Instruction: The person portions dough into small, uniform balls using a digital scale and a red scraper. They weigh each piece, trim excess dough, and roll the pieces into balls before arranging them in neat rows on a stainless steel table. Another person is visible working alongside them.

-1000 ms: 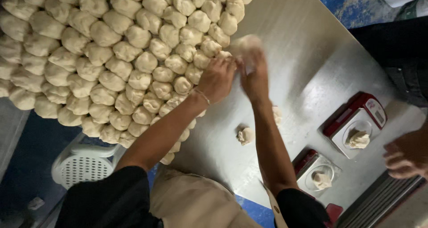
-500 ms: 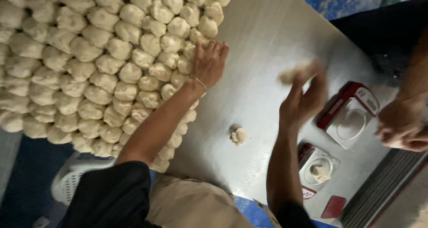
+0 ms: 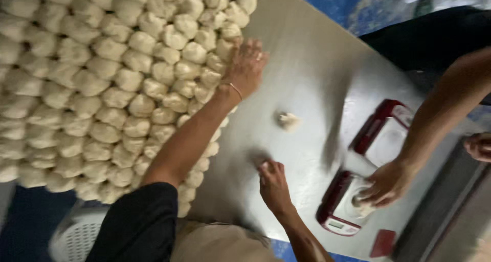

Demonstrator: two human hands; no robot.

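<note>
The left hand point(image 3: 246, 67) was laid flat, fingers spread, on the edge of the dough balls point(image 3: 102, 83). A dough piece point(image 3: 264, 166) was pinched on the table point(image 3: 307, 62) by the right hand point(image 3: 273, 182).

Steel table point(image 3: 307, 62) carries massed dough balls point(image 3: 102, 88), two red scales point(image 3: 340, 205), one dough scrap point(image 3: 288, 120)

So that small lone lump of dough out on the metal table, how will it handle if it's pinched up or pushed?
The lone dough lump looks ragged and irregular, so it will probably deform under a pinch rather than hold shape. It seems small and light, likely easy to lift. Its uneven form suggests it would drag or stick on the steel table rather than roll, though tackiness cannot be told from here.
</note>
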